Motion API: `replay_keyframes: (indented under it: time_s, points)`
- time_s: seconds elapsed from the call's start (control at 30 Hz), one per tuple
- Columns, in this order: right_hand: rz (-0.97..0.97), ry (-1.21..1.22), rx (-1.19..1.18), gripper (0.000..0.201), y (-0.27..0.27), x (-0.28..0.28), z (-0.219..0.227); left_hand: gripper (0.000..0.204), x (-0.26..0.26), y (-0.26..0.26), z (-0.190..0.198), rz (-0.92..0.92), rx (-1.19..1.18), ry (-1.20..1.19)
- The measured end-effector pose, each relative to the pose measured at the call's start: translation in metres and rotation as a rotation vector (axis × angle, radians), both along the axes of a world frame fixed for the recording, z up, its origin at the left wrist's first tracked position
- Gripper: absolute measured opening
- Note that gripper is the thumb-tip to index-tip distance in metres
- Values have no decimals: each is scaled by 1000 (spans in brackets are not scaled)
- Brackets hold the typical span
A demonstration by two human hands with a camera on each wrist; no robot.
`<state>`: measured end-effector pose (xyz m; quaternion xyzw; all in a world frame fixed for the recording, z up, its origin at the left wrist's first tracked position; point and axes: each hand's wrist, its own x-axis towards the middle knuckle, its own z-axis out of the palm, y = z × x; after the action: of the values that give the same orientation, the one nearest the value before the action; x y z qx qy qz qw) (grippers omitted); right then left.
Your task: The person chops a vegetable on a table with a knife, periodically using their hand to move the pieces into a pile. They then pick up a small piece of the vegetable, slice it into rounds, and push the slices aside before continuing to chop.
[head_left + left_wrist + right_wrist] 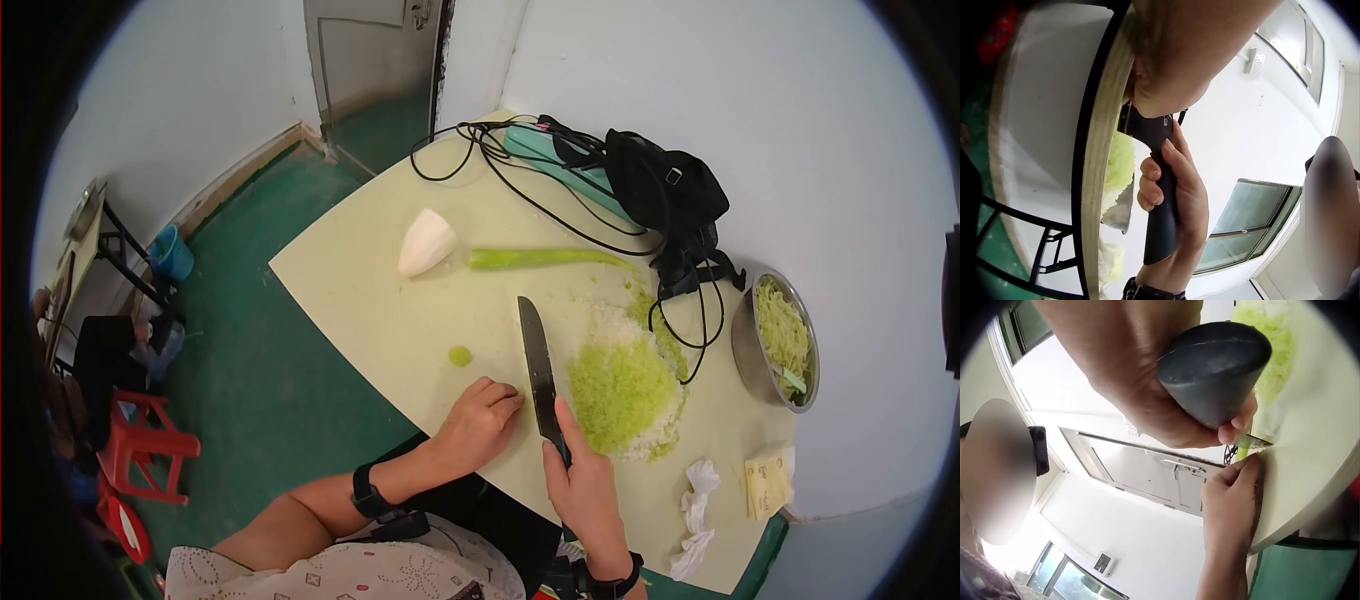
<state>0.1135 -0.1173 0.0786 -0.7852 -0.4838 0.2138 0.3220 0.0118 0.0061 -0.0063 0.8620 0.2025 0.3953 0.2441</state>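
Observation:
My right hand [583, 492] grips the black handle of a kitchen knife [538, 350], its dark blade pointing away from me over the table. Beside the blade, on its left, my left hand [478, 425] rests at the table with fingers curled; I cannot tell whether a small piece is under its fingertips. Right of the knife spreads a heap of finely chopped green vegetable [622, 395] with white bits around it. A small round green slice [459, 356] lies beyond the left hand. Farther back are a peeled white radish chunk [427, 243] and a long green stalk [540, 259].
A steel bowl [742, 345] of shredded green vegetable stands at the right. Black cables, a black bag [668, 180] and a turquoise case [545, 150] lie at the back. Crumpled tissue [698, 490] and a yellowish packet [768, 485] are near the right edge. A red stool [150, 440] stands left.

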Motion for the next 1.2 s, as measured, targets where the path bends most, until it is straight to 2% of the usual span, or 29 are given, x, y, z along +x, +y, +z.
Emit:
replay_keyframes:
  time_s: [0.1, 0.4, 0.6, 1.0, 1.2]
  points:
    - [40, -36, -46, 53, -5, -6, 12, 17, -2, 0, 0, -4, -65, 8]
    - [127, -263, -88, 56, 0, -13, -5, 17, -3, 1, -1, -33, -58, 62]
    - [-1, 21, -14, 52, 0, -5, 5, 16, -5, -1, 3, -14, -96, -6]
    - [88, -116, -60, 53, -3, -13, -1, 17, -7, 1, 1, -43, -48, 42]
    - [-9, 17, 0, 52, 2, -5, -6, 15, -8, -1, 0, 3, -61, 23]
